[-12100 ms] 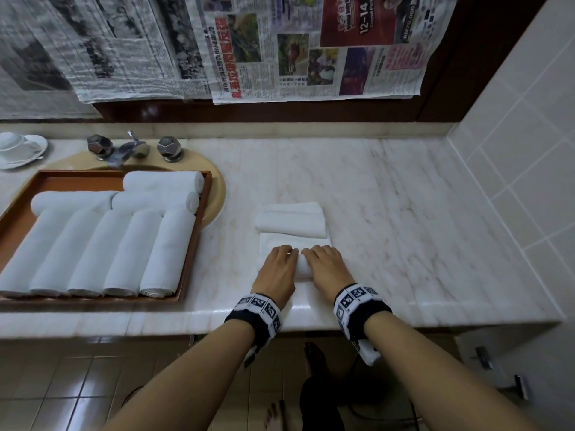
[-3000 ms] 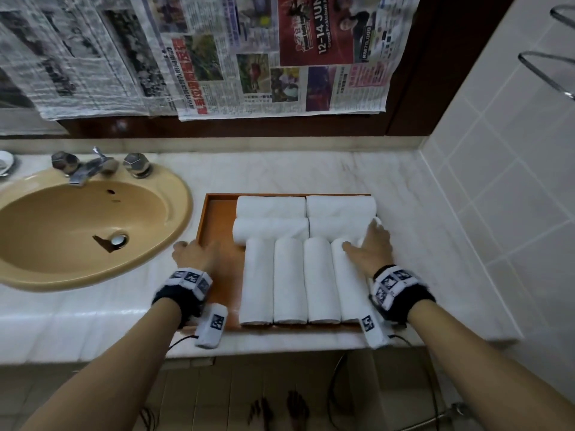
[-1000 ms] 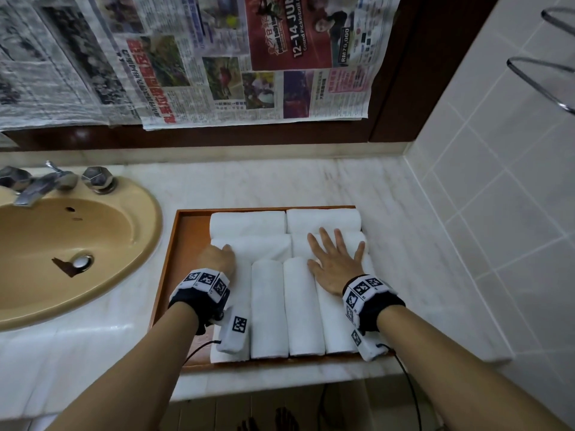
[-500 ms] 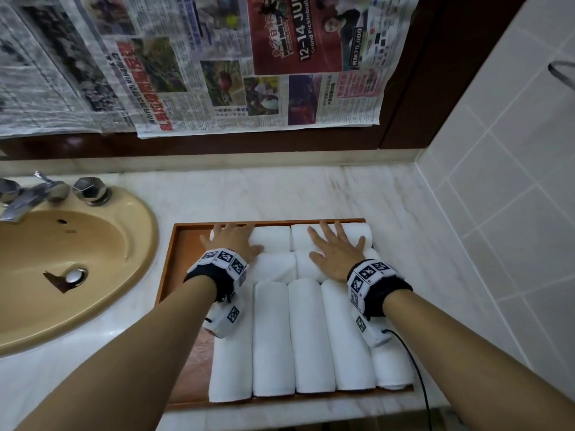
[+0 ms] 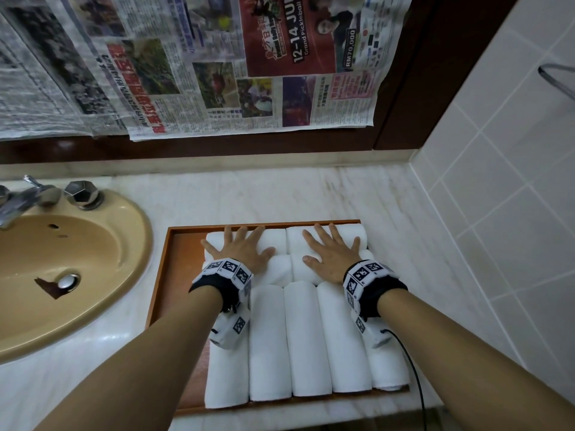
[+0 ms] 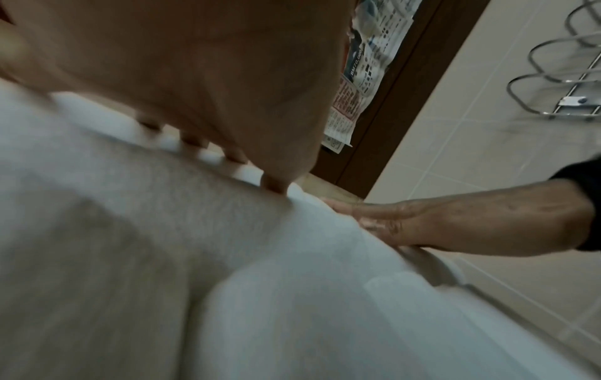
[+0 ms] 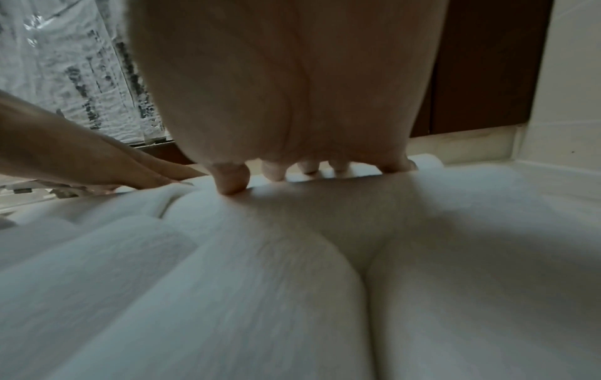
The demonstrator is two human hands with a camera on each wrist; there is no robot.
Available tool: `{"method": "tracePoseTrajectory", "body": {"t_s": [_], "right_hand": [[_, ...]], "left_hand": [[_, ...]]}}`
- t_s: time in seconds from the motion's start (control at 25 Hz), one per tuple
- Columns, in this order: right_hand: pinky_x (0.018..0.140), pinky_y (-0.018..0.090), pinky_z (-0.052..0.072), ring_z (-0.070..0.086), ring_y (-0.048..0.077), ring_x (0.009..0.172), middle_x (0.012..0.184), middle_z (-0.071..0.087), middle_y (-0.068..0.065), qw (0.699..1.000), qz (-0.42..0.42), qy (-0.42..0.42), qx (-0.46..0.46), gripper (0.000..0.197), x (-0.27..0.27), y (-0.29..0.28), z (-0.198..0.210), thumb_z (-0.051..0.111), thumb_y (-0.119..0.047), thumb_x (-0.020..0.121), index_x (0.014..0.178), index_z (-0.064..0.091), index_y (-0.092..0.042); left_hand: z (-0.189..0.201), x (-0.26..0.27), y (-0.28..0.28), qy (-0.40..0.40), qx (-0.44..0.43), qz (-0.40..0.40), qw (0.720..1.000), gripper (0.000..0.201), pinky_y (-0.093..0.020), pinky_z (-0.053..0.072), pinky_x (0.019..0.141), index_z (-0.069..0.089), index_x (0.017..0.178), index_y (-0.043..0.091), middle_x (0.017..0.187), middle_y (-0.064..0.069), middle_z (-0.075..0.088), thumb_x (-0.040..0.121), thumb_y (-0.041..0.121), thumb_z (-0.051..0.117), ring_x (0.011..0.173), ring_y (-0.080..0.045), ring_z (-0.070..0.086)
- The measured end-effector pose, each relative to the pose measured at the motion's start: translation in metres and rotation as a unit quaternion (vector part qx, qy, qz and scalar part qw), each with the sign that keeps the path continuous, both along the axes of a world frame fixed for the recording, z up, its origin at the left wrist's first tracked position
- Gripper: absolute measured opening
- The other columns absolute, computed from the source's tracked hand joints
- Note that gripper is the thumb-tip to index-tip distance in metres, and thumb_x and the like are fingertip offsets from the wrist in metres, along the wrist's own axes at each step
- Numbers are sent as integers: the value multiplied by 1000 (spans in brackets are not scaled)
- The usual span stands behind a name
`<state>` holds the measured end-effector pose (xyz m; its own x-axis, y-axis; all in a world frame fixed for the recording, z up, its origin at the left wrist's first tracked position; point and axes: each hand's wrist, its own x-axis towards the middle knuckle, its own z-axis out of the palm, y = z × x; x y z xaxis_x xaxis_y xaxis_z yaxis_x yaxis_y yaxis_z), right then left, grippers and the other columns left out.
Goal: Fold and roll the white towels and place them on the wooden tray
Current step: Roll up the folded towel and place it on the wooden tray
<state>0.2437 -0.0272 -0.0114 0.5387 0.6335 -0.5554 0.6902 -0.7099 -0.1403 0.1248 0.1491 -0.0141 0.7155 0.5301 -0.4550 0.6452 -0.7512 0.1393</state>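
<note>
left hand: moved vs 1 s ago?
Yes. The left hand has gone from the tray's front towel row to the far rolls, towards the back wall, fingers now spread flat.

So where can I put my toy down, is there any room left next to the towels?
Yes. Bare white marble counter lies between the wooden tray and the tiled wall, and behind the tray. A bare strip of tray floor runs left of the rolled white towels. The rest is packed with rolls, with both flat hands, left hand and right hand, on top.
</note>
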Motion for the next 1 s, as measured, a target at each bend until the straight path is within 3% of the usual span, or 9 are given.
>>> {"method": "tracePoseTrajectory", "body": {"t_s": [0.16,0.28,0.36,0.48,0.56,0.76,0.84,0.92,1.0], "right_hand": [[113,65,-7,-18,20,147,160,-19,-7,998,-43,-10,42,62,-6,-11,7,25,-54,100,153,-3,-38],[112,66,-1,-12,29,148,161,-17,0,971,-225,-52,58,72,-31,-49,4,29,-59,96,153,-6,-32],[113,64,10,2,36,147,162,-6,9,931,-360,-11,59,84,-48,-80,-2,34,-66,92,153,-9,-26],[108,50,33,33,39,135,152,29,18,891,-436,59,113,91,-57,-99,-14,44,-63,89,153,-2,-19],[103,46,38,41,40,128,144,40,19,884,-443,53,136,82,-54,-96,-20,48,-54,92,150,8,-13],[114,48,25,27,39,140,156,24,18,875,-454,57,158,80,-46,-100,-7,43,-52,96,155,3,-14],[117,55,12,7,40,146,161,3,16,825,-542,28,159,85,-67,-112,-6,45,-54,95,155,-2,-16],[116,56,1,-8,41,146,160,-16,15,738,-651,24,176,90,-92,-123,3,48,-52,94,154,-9,-15],[118,52,-1,-6,40,147,159,-18,15,662,-722,58,194,99,-112,-130,4,51,-52,90,153,-13,-11]], "left_hand": [[5,-14,23,-58,-19,65,996,73,-67,3,110,18,151,40,161,4,13,89,70,39,149,-23,4],[0,-65,60,-130,6,227,965,66,-59,36,104,41,140,18,144,-16,42,88,58,49,130,-37,42],[-5,-106,70,-95,-6,302,948,66,-50,47,92,47,132,2,132,-26,51,89,51,50,112,-43,54],[-12,-140,61,-58,-53,322,943,59,-40,47,84,52,126,-8,124,-27,57,96,43,49,109,-41,58],[-11,-146,53,-52,-65,324,942,58,-39,46,84,54,124,-8,123,-26,59,98,43,48,110,-39,58],[0,-155,45,-13,-73,309,948,61,-33,40,77,56,120,-6,118,-23,60,95,49,51,105,-35,57],[2,-152,59,-63,-45,291,954,66,-36,44,82,53,123,-7,114,-21,59,93,52,51,102,-37,57],[3,-140,78,-117,-16,232,966,71,-47,42,100,41,138,-1,136,-25,49,92,52,52,119,-41,50],[-2,-125,93,-114,-21,156,981,71,-48,30,113,28,149,6,153,-19,30,96,48,49,138,-37,34]]}}
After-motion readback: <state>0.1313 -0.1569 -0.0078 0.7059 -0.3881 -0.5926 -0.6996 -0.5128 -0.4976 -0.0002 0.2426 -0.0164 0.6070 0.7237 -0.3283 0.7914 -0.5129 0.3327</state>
